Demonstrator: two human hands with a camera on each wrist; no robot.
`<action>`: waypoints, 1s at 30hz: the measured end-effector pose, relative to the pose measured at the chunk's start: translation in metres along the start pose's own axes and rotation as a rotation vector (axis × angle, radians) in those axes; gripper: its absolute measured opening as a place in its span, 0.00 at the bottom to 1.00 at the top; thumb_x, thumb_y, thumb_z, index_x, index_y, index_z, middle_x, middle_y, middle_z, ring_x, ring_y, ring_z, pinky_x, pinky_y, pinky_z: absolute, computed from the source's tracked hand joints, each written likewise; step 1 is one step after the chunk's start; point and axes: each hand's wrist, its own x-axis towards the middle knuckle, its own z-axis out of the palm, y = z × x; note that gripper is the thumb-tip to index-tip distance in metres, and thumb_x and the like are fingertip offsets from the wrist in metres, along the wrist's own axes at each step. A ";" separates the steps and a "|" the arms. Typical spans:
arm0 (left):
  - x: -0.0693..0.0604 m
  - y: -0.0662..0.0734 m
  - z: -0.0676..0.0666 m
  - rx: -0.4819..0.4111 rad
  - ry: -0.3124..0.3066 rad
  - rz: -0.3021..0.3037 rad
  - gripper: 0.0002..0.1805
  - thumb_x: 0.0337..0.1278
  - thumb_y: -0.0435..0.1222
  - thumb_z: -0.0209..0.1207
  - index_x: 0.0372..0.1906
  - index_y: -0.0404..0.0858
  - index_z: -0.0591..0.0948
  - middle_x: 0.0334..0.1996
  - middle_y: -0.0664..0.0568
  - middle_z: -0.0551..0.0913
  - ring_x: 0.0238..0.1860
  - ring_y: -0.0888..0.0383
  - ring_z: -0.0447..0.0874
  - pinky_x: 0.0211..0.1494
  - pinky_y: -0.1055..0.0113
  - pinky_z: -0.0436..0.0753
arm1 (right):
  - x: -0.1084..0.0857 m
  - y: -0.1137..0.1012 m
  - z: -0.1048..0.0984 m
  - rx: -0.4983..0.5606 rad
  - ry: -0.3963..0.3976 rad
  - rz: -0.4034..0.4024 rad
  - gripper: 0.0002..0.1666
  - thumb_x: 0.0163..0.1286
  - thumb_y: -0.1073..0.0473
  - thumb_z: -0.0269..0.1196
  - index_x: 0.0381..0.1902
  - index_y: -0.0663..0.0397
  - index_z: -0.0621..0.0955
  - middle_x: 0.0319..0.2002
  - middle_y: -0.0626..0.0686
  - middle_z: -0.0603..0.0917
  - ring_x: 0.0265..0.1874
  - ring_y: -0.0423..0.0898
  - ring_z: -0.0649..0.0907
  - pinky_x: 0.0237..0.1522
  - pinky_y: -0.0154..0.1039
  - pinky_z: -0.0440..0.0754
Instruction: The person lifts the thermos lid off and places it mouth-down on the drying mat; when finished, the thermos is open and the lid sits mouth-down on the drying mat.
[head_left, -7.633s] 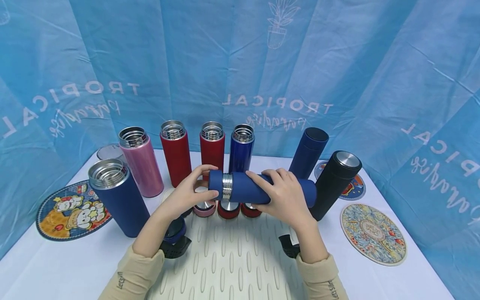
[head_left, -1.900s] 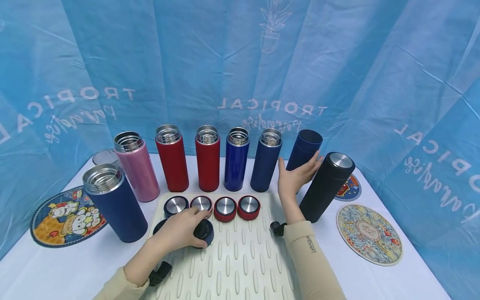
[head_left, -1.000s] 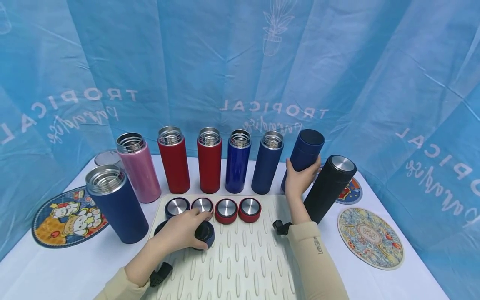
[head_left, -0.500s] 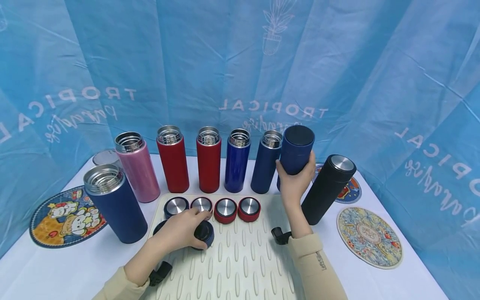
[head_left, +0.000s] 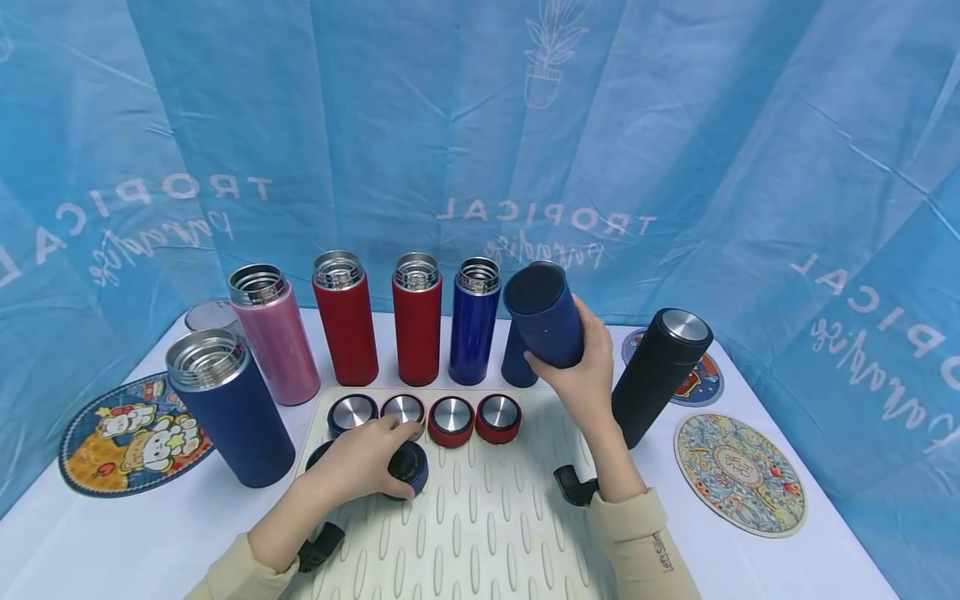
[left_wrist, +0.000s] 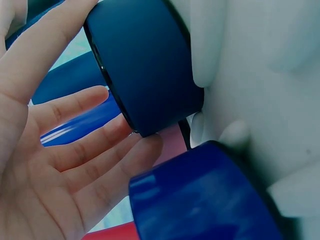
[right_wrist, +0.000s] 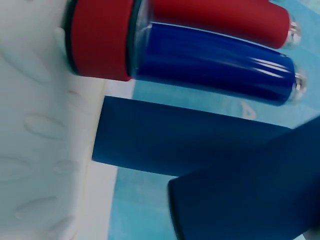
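Note:
In the head view my right hand (head_left: 581,375) grips a navy thermos bottle (head_left: 555,329) with its dark lid on. The bottle is raised and leans left, in front of an uncapped navy bottle (head_left: 519,358). The right wrist view shows the held thermos bottle (right_wrist: 250,190) beside that standing one (right_wrist: 170,135). My left hand (head_left: 356,467) lies over the ribbed cream mat (head_left: 487,533), thumb and fingers around a navy bottle lid (head_left: 410,465). Close up, that lid (left_wrist: 145,60) sits between thumb and fingertips; a shiny blue lid (left_wrist: 200,195) is nearby.
Uncapped bottles stand behind the mat: pink (head_left: 277,342), red (head_left: 347,333), another red (head_left: 417,333), blue (head_left: 474,329). A wide navy one (head_left: 240,425) is at left. A capped black bottle (head_left: 660,375) stands right. Steel-topped lids (head_left: 452,419) line the mat. Round coasters (head_left: 741,473) lie outward.
My right hand has taken hold of the navy thermos bottle, lifted it and brought it leftward, tilting it. The left hand has stayed at the lid. Earlier, both hands held another navy bottle, now standing uncapped.

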 end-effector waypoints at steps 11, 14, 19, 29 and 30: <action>-0.001 0.001 -0.001 -0.005 -0.010 -0.007 0.40 0.24 0.50 0.76 0.53 0.41 0.77 0.41 0.46 0.80 0.40 0.51 0.80 0.41 0.54 0.81 | -0.003 -0.013 -0.014 -0.347 -0.264 -0.269 0.51 0.37 0.57 0.77 0.62 0.41 0.70 0.52 0.57 0.76 0.51 0.56 0.72 0.50 0.58 0.72; -0.001 0.002 -0.002 -0.004 -0.012 -0.011 0.40 0.24 0.50 0.76 0.53 0.41 0.78 0.41 0.46 0.80 0.40 0.51 0.80 0.41 0.55 0.81 | -0.004 -0.014 -0.016 -0.382 -0.309 -0.314 0.51 0.36 0.57 0.78 0.62 0.40 0.71 0.52 0.56 0.76 0.51 0.55 0.73 0.51 0.58 0.73; -0.001 0.003 -0.003 0.005 -0.018 -0.013 0.40 0.24 0.49 0.76 0.53 0.41 0.78 0.42 0.46 0.79 0.41 0.51 0.79 0.42 0.54 0.81 | -0.006 -0.018 -0.017 -0.389 -0.369 -0.341 0.51 0.36 0.55 0.77 0.63 0.38 0.70 0.53 0.54 0.76 0.51 0.53 0.73 0.50 0.58 0.73; 0.002 0.001 -0.009 0.108 0.002 0.064 0.39 0.25 0.55 0.73 0.50 0.40 0.78 0.41 0.47 0.80 0.41 0.50 0.80 0.45 0.53 0.80 | -0.011 -0.030 -0.017 -0.413 -0.416 -0.421 0.53 0.35 0.57 0.77 0.63 0.36 0.70 0.53 0.51 0.76 0.50 0.52 0.72 0.49 0.55 0.74; 0.002 0.001 -0.012 0.111 0.008 0.063 0.39 0.26 0.56 0.73 0.50 0.40 0.78 0.42 0.47 0.80 0.42 0.49 0.80 0.46 0.52 0.79 | -0.011 -0.031 -0.017 -0.418 -0.417 -0.431 0.53 0.34 0.56 0.77 0.63 0.36 0.70 0.53 0.51 0.76 0.50 0.52 0.72 0.49 0.55 0.74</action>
